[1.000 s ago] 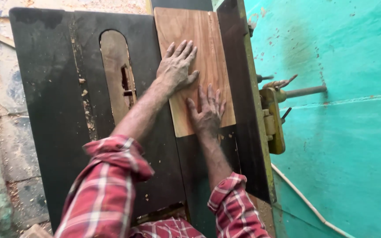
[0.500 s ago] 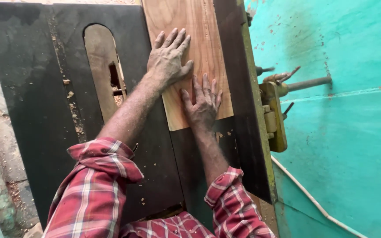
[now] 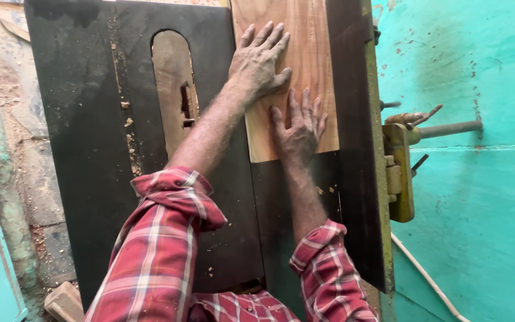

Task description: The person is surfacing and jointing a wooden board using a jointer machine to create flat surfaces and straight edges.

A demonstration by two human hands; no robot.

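No packages, labels, signs or screens, seemingly

The wooden board (image 3: pixel 305 65) runs past the top edge, its far end unseen. The left hand (image 3: pixel 259 62) and right hand (image 3: pixel 297 126) hide parts of it. The table (image 3: pixel 84 149) is cut off at the top.

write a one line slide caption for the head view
Both hands, left hand and right hand, press flat on a wooden board on a dark machine table.

Turquoise painted wall (image 3: pixel 478 238) on the right, pretty scuffed and spotted, with a white cable (image 3: pixel 424 277) running down it. Left side is a rough, dusty concrete floor (image 3: pixel 13 137) littered with sawdust, plus daylight all over.
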